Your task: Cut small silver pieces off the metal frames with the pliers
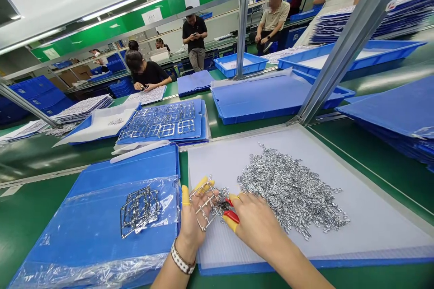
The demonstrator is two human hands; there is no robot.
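Note:
My left hand (195, 216), with yellow finger covers, holds a shiny chromed sprue frame (202, 211) across its palm and fingers. My right hand (252, 219) is closed around red-handled nippers (231, 216), whose dark jaws reach to the right edge of the frame. Small silver parts lie just under and beyond the nippers. A large heap of the same small silver parts (288, 189) rests on the white sheet (366, 226) right of my hands. On the plastic-covered blue board to the left lies a tangled pile of sprue frames (139, 210).
A blue board (88, 194) lies at left. Beyond it, more chromed frames (162, 119) sit on stacked blue sheets. Blue trays (257, 95) and a slanted metal post (352, 49) stand ahead. Several people are at far benches, one seated worker (145, 74) among them.

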